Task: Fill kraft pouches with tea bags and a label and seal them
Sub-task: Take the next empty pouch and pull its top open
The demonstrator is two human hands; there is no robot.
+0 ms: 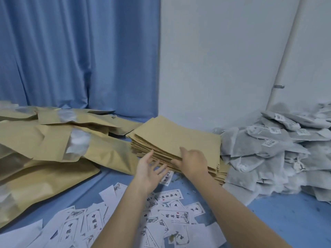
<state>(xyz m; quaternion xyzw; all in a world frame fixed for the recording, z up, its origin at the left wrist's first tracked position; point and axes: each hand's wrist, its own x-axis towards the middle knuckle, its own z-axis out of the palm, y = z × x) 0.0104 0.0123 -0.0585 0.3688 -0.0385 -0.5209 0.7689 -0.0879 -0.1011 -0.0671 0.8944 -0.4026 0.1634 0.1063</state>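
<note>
A stack of flat empty kraft pouches (172, 138) lies at the centre of the blue surface. My right hand (192, 161) rests on its near edge, thumb on top and fingers curled under the top pouch, gripping it. Just left of the stack my left hand (149, 169) hovers open, palm up, fingers spread, touching the stack's lower edge. A heap of grey-white tea bags (279, 154) with small paper tags lies to the right. White printed labels (172, 212) are scattered in front, partly under my forearms.
Filled kraft pouches (53, 154) with clear windows are piled at the left. A blue curtain (80, 54) hangs behind them, beside a white wall with a white pipe (286, 56). The blue surface (286, 215) shows at the near right.
</note>
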